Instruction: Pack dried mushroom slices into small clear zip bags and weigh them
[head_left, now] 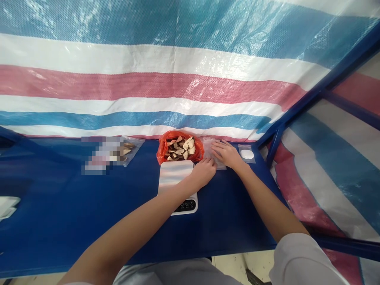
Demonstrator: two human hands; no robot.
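Note:
My right hand [227,153] lies over a stack of clear plastic bags [221,166], its fingers stretched out flat across them. Curled fingers of my left hand [204,172] close at the near left edge of the same bags; the fingertips are partly hidden. Beside the bags sits an open red plastic bag [162,152] full of dried brown and cream slices [179,148], perhaps mushroom. A white kitchen scale [175,174] with black buttons stands just in front of it, its pan bare. My left forearm crosses above the scale and covers part of its display.
A clear bag [130,148] holding some brown slices lies to the left, partly blurred out. At the right end is a small clear packet with a white oval object [247,154]. A white item [8,206] rests at the far left of the blue table [118,213]. Striped sheeting [133,85] hangs behind.

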